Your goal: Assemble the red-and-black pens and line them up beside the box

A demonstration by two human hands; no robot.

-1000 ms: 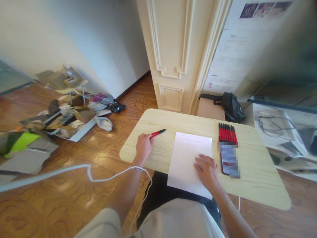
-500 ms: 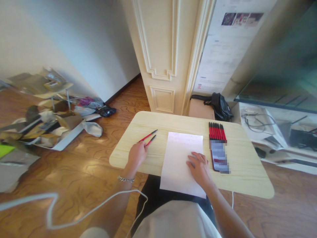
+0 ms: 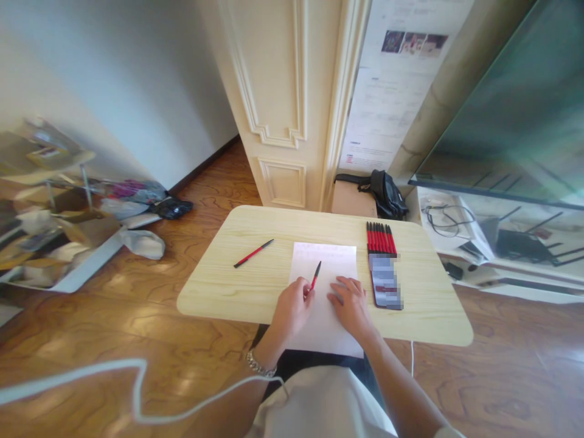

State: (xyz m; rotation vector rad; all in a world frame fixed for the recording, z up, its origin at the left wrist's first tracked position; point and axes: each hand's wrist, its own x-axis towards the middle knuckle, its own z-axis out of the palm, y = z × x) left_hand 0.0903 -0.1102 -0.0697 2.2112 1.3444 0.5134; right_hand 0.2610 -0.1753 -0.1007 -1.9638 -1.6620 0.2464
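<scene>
Between the fingers of my left hand (image 3: 294, 307) is a red pen with a black tip (image 3: 316, 275), its tip pointing away from me above the paper. A white sheet of paper (image 3: 323, 258) lies on the small table, overhanging its near edge. My right hand (image 3: 351, 304) rests on the right half of the sheet with fingers spread, holding nothing. A second red and black pen (image 3: 253, 253) lies slanted on the tabletop to the left of the sheet.
On the right of the light wooden table (image 3: 424, 292), several red pens (image 3: 382, 238) lie in a row above a phone (image 3: 385, 283). A white cable (image 3: 205, 398) crosses in front at lower left. Boxes and bags (image 3: 68, 225) clutter the floor at left.
My left hand has moved right from beside the two pens onto the paper, bringing one pen along. The other pen stays on the table. My right hand remains on the sheet.
</scene>
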